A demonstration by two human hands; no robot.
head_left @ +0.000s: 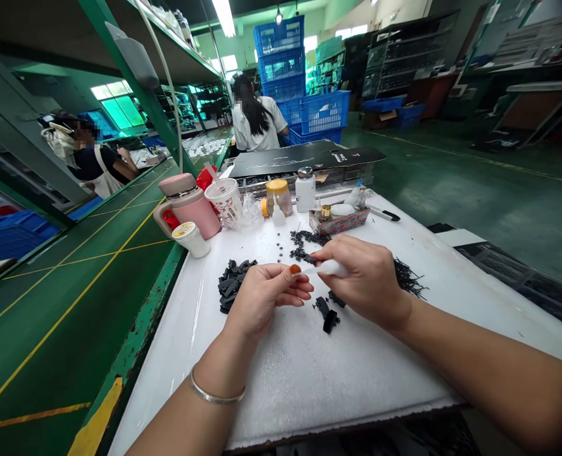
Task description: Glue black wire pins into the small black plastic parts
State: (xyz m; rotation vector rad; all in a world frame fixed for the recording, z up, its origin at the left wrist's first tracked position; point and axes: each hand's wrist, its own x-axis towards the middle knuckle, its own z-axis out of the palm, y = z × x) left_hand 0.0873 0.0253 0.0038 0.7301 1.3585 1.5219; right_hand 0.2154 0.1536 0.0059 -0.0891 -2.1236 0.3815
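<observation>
Right hand (364,273) grips a white squeeze bottle (335,268) that, overpressed, could drip onto black parts (327,313) near it, left hand's (262,291) hold unclear.

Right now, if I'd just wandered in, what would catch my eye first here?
Probably the two hands over the white tabletop: the right hand holds a small white bottle, its tip close to the fingers of the left hand. Next, the pink mug at the tabletop's far left and the tall stack of blue crates in the background.
</observation>
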